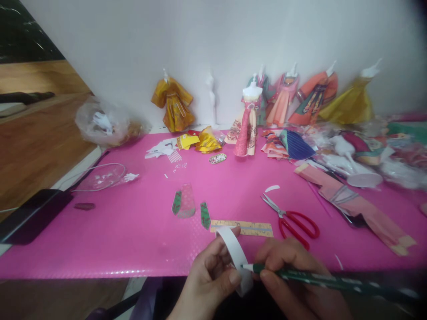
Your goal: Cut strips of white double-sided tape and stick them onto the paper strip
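Left hand (pixel 207 278) pinched the paper strip (pixel 233 246), just on the near side of the scissors (pixel 293 220). Right hand (pixel 290 266) gripped the pen (pixel 333 281), lying crosswise w/ tip pointing left, touching the strip.

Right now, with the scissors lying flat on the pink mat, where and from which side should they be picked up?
Take the scissors by the red handles, coming from the near right. The slightly open blades point to the far left, the loops face the right hand, and everything lies flat on the mat.
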The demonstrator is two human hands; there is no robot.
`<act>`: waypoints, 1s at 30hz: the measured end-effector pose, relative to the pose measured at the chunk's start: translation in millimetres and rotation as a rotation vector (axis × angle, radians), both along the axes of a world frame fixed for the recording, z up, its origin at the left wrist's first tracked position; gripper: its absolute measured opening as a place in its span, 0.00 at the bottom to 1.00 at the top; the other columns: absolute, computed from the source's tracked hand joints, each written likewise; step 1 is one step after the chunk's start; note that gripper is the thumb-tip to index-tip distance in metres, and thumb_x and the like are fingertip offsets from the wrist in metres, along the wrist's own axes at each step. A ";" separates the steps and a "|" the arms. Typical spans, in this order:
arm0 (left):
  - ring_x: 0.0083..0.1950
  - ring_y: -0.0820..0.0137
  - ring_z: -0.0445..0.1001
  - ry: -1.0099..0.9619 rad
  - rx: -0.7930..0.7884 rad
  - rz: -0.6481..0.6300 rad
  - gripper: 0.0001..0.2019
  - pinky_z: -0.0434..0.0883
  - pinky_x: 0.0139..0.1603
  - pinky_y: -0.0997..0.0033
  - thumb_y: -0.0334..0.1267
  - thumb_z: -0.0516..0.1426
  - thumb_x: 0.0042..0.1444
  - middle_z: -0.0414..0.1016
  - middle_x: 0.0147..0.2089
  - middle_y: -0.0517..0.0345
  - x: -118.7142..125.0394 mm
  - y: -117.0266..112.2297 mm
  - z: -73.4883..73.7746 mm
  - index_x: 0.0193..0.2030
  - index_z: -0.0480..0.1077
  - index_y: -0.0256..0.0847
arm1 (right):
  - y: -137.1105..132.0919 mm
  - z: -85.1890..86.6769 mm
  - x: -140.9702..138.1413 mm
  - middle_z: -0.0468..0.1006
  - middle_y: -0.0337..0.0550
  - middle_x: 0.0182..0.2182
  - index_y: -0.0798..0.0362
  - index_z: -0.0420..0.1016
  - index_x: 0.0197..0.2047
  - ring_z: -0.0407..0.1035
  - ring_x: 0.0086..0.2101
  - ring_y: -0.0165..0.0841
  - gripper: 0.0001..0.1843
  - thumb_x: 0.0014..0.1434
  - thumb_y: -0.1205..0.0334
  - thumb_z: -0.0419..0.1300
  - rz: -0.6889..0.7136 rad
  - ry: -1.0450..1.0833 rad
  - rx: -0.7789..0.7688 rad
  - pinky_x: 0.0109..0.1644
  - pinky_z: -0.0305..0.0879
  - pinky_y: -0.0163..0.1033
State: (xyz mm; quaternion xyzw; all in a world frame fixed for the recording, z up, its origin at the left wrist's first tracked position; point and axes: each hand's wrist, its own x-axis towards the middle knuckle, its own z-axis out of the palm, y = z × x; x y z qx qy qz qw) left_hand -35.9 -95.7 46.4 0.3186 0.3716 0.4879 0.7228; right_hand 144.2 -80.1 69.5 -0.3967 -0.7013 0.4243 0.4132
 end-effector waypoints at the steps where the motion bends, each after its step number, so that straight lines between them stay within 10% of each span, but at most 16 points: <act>1: 0.59 0.60 0.74 0.003 -0.002 0.000 0.23 0.70 0.57 0.65 0.42 0.69 0.50 0.82 0.51 0.55 0.3 -0.2 0.1 0.55 0.76 0.56 | 0.1 -0.1 0.2 0.77 0.37 0.28 0.46 0.67 0.35 0.73 0.27 0.32 0.05 0.64 0.63 0.57 -0.001 0.002 0.001 0.29 0.69 0.33; 30: 0.54 0.63 0.78 -0.070 0.033 -0.026 0.21 0.73 0.44 0.75 0.38 0.68 0.52 0.83 0.50 0.56 3.8 0.4 -1.9 0.53 0.76 0.56 | 2.8 1.6 -0.3 0.77 0.35 0.28 0.46 0.66 0.34 0.73 0.27 0.30 0.06 0.63 0.66 0.57 -0.021 -0.008 0.038 0.28 0.70 0.30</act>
